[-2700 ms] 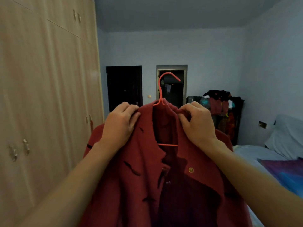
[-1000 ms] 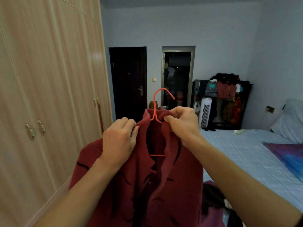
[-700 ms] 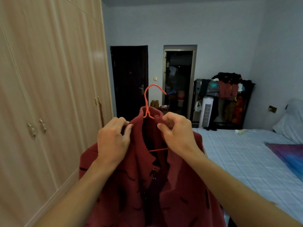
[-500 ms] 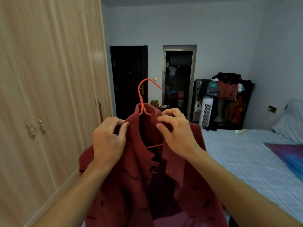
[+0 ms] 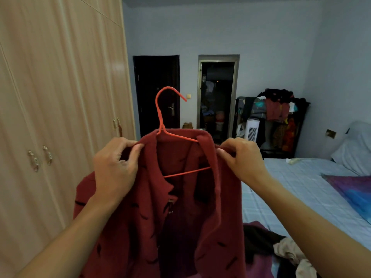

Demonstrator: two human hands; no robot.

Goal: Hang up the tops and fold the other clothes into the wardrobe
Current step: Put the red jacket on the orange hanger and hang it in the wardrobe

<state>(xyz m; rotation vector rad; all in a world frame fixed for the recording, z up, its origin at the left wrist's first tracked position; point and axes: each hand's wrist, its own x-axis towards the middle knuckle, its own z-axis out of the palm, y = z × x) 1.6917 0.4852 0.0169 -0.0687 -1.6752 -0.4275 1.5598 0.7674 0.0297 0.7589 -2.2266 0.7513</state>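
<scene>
— While the red coat (image 5: 140, 217) hangs on the orange hanger (image 5: 160, 117), what grips it?
— Both hands: the left hand (image 5: 114, 165) pinches one shoulder by the collar, the right hand (image 5: 243, 159) pinches the other, fingers curled on cloth.
— Where is it?
— Held up between the closed wardrobe (image 5: 60, 97) and the bed (image 5: 301, 187).

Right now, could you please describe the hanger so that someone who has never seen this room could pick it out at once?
Beside the tall wardrobe on the left, the left hand and right hand hold up a dark red coat. The hanger sits inside its collar, hook rising above it. It is thin wire, brighter orange-red than the coat.
</scene>
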